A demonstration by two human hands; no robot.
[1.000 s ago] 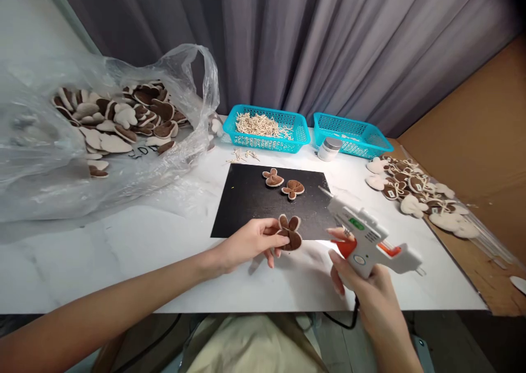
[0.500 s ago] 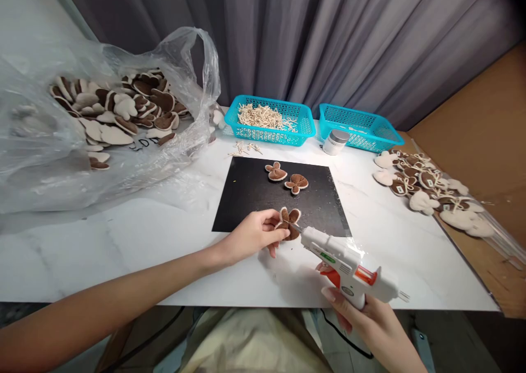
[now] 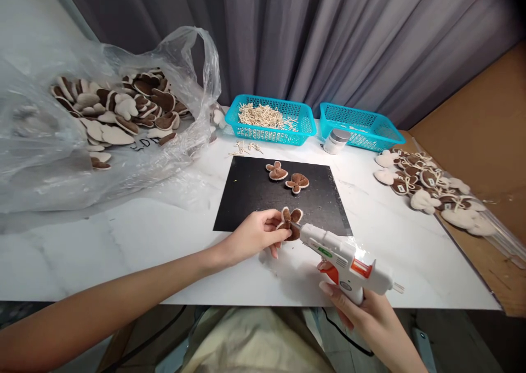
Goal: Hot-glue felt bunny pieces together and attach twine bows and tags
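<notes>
My left hand (image 3: pixel 257 233) pinches a brown bunny-shaped felt piece (image 3: pixel 291 222) just above the front edge of the black mat (image 3: pixel 246 198). My right hand (image 3: pixel 365 321) grips a white hot glue gun (image 3: pixel 347 259) with an orange trigger; its nozzle touches the held piece from the right. Two more brown bunny pieces (image 3: pixel 276 171) (image 3: pixel 297 182) lie on the mat farther back.
A clear plastic bag (image 3: pixel 94 126) full of brown and cream pieces lies at left. Two teal baskets stand at the back, one (image 3: pixel 269 122) with pale cord loops, one (image 3: pixel 361 131) beside a small jar (image 3: pixel 337 141). Several finished pieces (image 3: pixel 427 189) lie at right by brown cardboard (image 3: pixel 480 143).
My right hand has swung the glue gun down and left until its nozzle meets the piece in my left hand. The left hand has barely shifted.
</notes>
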